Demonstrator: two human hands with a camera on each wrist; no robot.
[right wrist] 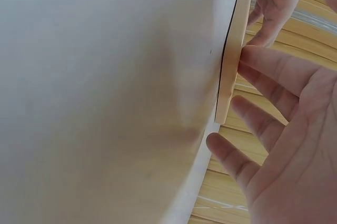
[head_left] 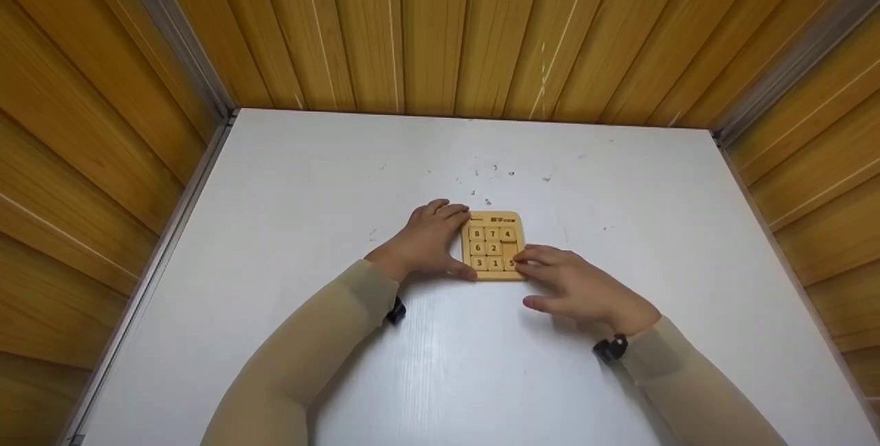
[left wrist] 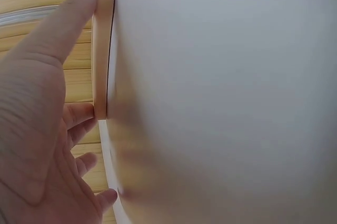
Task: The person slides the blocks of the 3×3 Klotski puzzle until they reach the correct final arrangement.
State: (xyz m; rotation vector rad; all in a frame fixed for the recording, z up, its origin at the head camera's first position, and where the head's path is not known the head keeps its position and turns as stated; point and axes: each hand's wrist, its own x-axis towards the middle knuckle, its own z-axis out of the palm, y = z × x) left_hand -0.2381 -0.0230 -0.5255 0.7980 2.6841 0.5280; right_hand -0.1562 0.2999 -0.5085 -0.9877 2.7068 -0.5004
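A wooden number slide puzzle [head_left: 492,275] lies flat on the white table [head_left: 289,226] in the head view. Its numbered tiles read 8, 7, 4, then 6, 2 and a gap, then 3, 1, 5. My left hand [head_left: 432,240] grips the frame's left side, thumb at the near corner and fingers at the far one. With extended fingers, my right hand [head_left: 574,284] touches the 5 tile [head_left: 510,264] at the near right, just below the gap; its thumb stands apart. Both wrist views show the puzzle's pale edge [left wrist: 102,50] side-on.
Wood-patterned panels [head_left: 433,34] rise behind the table and on both sides. Metal strips [head_left: 180,34] run along the corners. Small dark marks [head_left: 511,173] dot the tabletop beyond the puzzle. A dark band with a small device [head_left: 610,348] sits at my right wrist.
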